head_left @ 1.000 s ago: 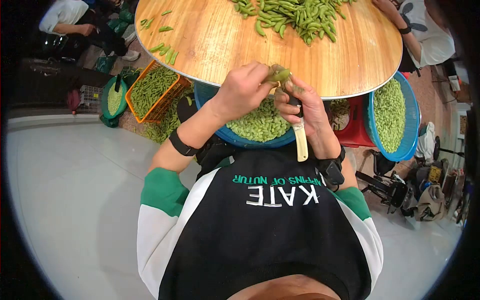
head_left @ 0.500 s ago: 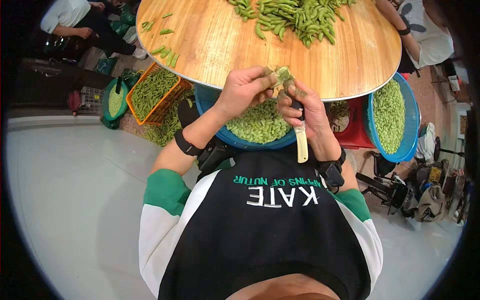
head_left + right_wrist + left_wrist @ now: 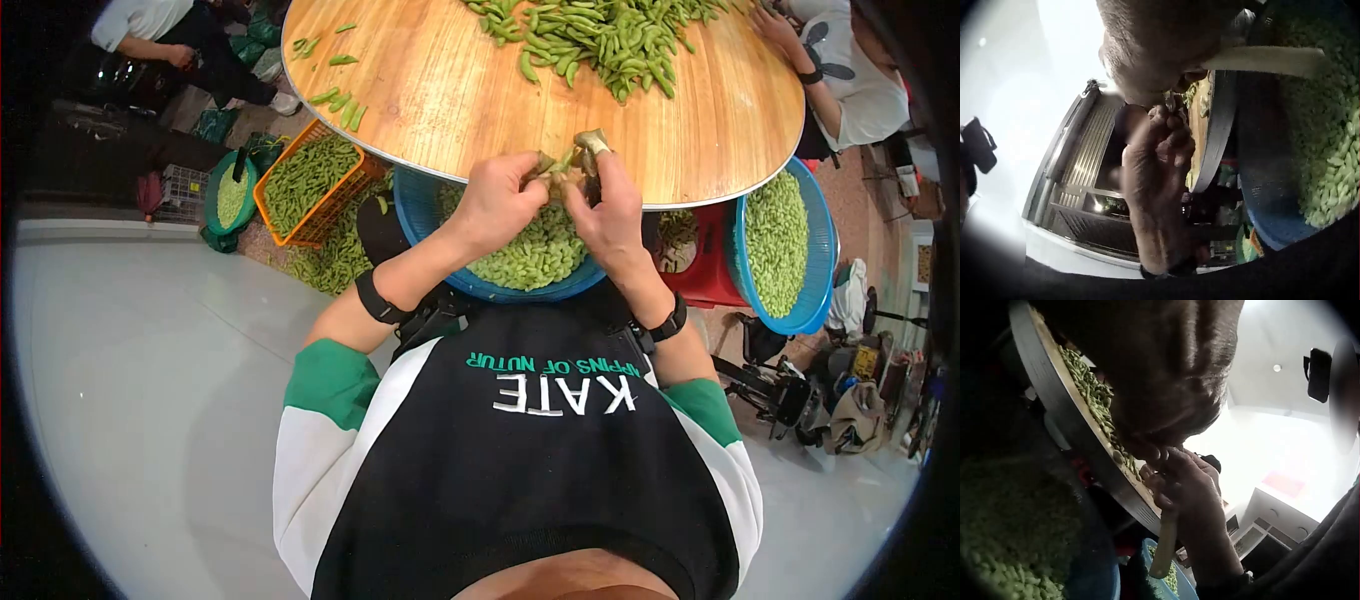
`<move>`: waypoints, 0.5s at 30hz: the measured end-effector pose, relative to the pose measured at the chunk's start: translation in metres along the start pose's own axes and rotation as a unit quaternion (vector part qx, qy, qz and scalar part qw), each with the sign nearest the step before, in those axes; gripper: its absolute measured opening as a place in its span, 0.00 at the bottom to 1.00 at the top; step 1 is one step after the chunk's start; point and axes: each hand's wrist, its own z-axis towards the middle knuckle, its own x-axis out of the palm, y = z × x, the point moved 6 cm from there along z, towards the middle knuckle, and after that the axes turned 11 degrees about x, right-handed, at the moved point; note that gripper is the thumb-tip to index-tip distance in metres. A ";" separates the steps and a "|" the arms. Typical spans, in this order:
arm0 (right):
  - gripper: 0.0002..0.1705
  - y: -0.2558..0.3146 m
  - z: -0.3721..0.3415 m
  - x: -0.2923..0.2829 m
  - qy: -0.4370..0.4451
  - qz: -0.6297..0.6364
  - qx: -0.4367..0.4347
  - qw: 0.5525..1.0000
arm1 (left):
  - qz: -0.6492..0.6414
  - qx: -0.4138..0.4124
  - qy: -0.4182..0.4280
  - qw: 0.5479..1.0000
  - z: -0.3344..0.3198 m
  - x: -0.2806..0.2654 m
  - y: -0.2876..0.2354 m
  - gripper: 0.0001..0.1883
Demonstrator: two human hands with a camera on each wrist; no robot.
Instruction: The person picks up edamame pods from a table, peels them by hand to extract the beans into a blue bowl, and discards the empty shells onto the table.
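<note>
Both hands meet over the table's near edge in the head view. My left hand (image 3: pixel 495 200) pinches a green soybean pod (image 3: pixel 566 160) at its fingertips, touching the fingers of my right hand (image 3: pixel 610 215). The right hand grips a knife whose pale handle (image 3: pixel 1165 547) sticks out below the fist in the left wrist view; its blade is hidden. Dark, worn covering shows on the right fingertips. Below the hands stands a blue basket (image 3: pixel 412 218) of shelled green beans (image 3: pixel 530 255). A heap of whole pods (image 3: pixel 600 40) lies on the round wooden table (image 3: pixel 430 90).
Several loose pods (image 3: pixel 345 105) lie at the table's left. An orange crate (image 3: pixel 265 190) of pods and a green basin (image 3: pixel 212 210) stand on the left floor. At right is another blue basket (image 3: pixel 828 240) of beans, beside a red stool (image 3: pixel 712 250). Another person (image 3: pixel 830 90) sits across at right.
The right hand has turned over, so the knife handle no longer shows in the head view. The split pod held between the hands earlier is less visible; the left hand stays close by.
</note>
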 end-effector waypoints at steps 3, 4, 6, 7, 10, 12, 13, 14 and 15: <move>0.24 0.004 -0.001 0.004 0.007 -0.052 -0.050 0.997 | 0.076 0.056 -0.013 0.995 -0.002 -0.002 -0.012 0.06; 0.24 0.006 -0.001 0.005 0.008 -0.039 -0.081 0.996 | 0.111 0.055 -0.006 0.992 -0.003 -0.002 -0.016 0.06; 0.22 0.004 0.001 0.005 0.017 -0.039 -0.089 0.995 | 0.098 0.053 -0.007 0.994 -0.005 -0.002 -0.015 0.06; 0.20 0.003 0.001 0.005 0.027 -0.038 -0.097 0.994 | 0.085 0.051 -0.010 0.995 -0.005 -0.002 -0.016 0.06; 0.15 -0.002 -0.002 0.008 0.059 -0.031 -0.029 0.997 | 0.098 0.005 0.024 0.995 -0.013 0.003 -0.023 0.06; 0.14 -0.003 0.000 0.006 0.064 -0.009 -0.005 0.998 | 0.045 -0.020 0.030 0.998 -0.014 0.000 -0.019 0.06; 0.12 -0.007 0.001 0.005 0.066 0.012 0.021 0.998 | -0.009 -0.043 0.039 0.998 -0.016 0.000 -0.015 0.07; 0.10 -0.015 0.004 0.004 0.046 0.004 0.029 0.999 | -0.008 -0.044 0.041 0.998 -0.020 -0.001 -0.013 0.07; 0.10 -0.014 0.003 0.001 0.047 0.005 0.030 0.998 | 0.013 -0.042 0.059 0.997 -0.024 0.000 -0.009 0.06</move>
